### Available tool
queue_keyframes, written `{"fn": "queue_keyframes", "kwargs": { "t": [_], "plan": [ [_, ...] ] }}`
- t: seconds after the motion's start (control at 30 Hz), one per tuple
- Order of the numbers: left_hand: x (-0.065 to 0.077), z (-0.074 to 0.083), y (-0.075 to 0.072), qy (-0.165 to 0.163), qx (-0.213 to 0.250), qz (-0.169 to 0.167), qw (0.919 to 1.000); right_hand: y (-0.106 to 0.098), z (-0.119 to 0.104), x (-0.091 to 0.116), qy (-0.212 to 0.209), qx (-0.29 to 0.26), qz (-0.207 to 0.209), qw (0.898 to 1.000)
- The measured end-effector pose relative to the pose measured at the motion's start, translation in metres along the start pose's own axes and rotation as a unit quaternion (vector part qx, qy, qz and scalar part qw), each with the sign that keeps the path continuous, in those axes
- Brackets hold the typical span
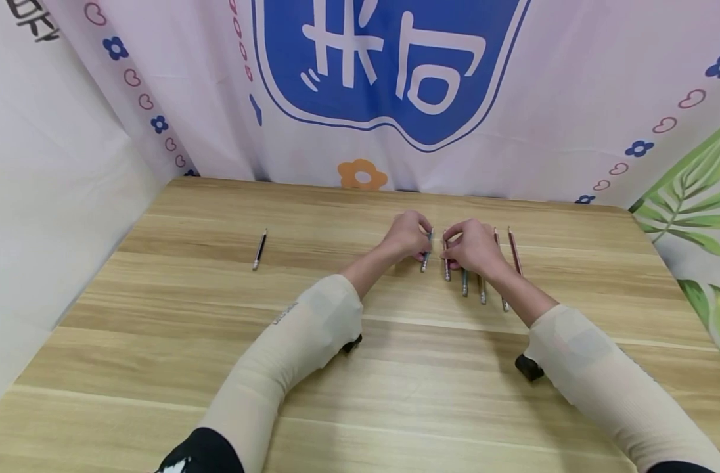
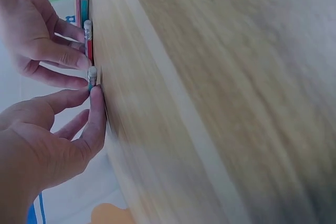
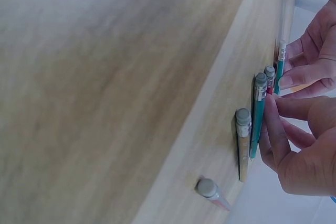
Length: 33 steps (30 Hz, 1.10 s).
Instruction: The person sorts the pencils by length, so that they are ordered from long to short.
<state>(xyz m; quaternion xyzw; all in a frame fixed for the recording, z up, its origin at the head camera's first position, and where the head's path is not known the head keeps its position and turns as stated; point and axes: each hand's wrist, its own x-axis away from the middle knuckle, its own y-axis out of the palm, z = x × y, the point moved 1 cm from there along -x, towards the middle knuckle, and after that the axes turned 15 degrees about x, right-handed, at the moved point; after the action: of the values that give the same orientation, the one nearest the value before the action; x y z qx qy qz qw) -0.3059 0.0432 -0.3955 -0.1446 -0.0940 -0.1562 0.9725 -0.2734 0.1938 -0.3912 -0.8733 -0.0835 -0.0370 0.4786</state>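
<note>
My left hand [image 1: 405, 235] pinches a teal pencil [image 1: 424, 264] between thumb and fingers, its eraser end toward me. Just right of it, my right hand [image 1: 473, 249] pinches a red pencil [image 1: 447, 272]; both pencils lie at the tabletop. In the left wrist view the two hands nearly meet at the eraser ends of the teal pencil [image 2: 92, 74] and the red pencil [image 2: 88, 35]. Partly under the right hand lie another teal pencil [image 3: 259, 108] and a gold pencil [image 3: 243, 145]. Beyond them is a reddish pencil [image 1: 505, 304], partly hidden by the right wrist.
A dark red pencil [image 1: 515, 249] lies at the right end of the row. Far to the left, a black pencil [image 1: 260, 249] lies alone on the wooden table [image 1: 159, 315]. A printed cloth [image 1: 549, 131] hangs behind the table's back edge.
</note>
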Motion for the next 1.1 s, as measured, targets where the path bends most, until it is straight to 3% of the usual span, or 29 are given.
{"fn": "queue_keyframes", "kwargs": {
  "t": [0.33, 1.1],
  "plan": [
    [-0.0036, 0.0004, 0.0052, 0.016, -0.049, 0.007, 0.9986, 0.0005, 0.0013, 0.0002, -0.002, -0.001, -0.002, 1.0],
    [0.002, -0.0039, -0.0001, 0.011, 0.01, -0.01, 0.9998, 0.0001, 0.0006, 0.0008, -0.001, 0.002, 0.0, 1.0]
  ]
}}
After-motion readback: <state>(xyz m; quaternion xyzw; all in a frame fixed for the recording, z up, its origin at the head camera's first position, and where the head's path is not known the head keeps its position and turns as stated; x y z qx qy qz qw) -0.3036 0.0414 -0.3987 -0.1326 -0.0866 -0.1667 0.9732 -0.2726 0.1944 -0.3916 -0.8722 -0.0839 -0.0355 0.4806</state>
